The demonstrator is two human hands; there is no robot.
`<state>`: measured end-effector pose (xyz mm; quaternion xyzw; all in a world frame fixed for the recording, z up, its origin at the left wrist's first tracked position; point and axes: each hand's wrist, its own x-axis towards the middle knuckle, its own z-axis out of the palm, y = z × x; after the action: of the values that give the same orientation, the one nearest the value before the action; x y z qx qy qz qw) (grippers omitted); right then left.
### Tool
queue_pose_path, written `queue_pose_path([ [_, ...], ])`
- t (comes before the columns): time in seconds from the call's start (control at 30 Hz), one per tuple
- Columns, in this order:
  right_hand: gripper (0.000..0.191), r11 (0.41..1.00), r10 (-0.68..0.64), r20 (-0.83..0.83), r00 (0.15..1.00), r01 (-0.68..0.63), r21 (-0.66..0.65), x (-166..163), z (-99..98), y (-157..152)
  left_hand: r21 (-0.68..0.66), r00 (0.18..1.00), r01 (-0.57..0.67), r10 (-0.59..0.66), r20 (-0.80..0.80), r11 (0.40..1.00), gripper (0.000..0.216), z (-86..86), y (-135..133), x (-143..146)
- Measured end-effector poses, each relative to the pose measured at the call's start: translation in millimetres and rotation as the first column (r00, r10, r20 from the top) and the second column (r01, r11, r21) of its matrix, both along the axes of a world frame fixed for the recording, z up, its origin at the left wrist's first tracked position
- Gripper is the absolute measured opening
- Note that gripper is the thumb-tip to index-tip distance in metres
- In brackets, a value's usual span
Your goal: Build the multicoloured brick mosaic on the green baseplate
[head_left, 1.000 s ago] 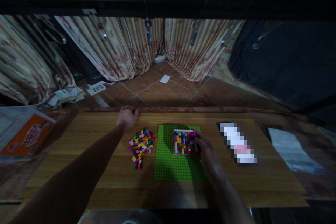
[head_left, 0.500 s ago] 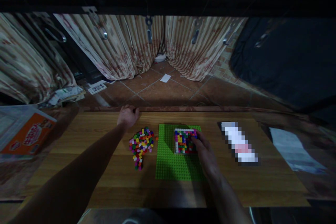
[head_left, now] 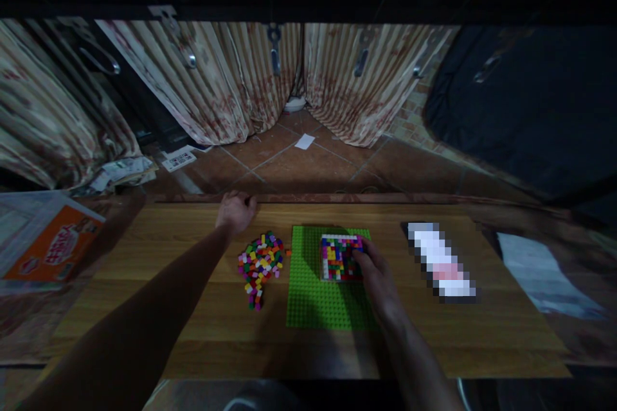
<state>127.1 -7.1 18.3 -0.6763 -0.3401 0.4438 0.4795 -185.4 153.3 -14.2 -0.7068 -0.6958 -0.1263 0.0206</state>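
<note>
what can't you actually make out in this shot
- Head view: whether the right hand pinches a brick; its fingers cover the right edge of the brick mosaic on the green baseplate.
- Whether the left hand, curled at the table's far edge, holds anything; the fist hides its palm.
- The strip on the right is pixelated.
- Single bricks in the loose pile are too small and dim.

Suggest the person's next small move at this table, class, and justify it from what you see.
Probably the left hand, resting beyond the loose brick pile, should pick one brick, since the right hand touches the partly filled mosaic on the green baseplate.
</note>
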Motion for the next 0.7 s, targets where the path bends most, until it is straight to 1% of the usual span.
queue_pose_path([
  [0.2, 0.056, 1.0, -0.001, 0.029, 1.0, 0.001, 0.015, -1.5, 0.1, -0.9, 0.005, 1.0, 0.01, -0.01, -0.012, 1.0, 0.043, 1.4, -0.9, 0.5],
  [0.37, 0.053, 1.0, 0.016, 0.041, 0.999, -0.017, 0.027, -0.4, -1.6, -1.4, 0.003, 1.0, 0.005, -0.005, 0.026, 1.0, 0.041, 1.2, -0.3, 0.4],
  [0.5, 0.051, 1.0, 0.015, 0.044, 0.999, -0.016, 0.026, -0.3, -1.6, -1.8, -0.004, 1.0, 0.004, -0.003, 0.026, 1.0, 0.041, 0.8, 0.2, 0.6],
  [0.7, 0.055, 1.0, 0.005, 0.043, 0.999, -0.006, 0.019, -2.2, -1.0, -1.5, -0.001, 0.997, -0.002, 0.002, 0.075, 1.0, 0.04, 1.9, -0.9, 0.9],
])
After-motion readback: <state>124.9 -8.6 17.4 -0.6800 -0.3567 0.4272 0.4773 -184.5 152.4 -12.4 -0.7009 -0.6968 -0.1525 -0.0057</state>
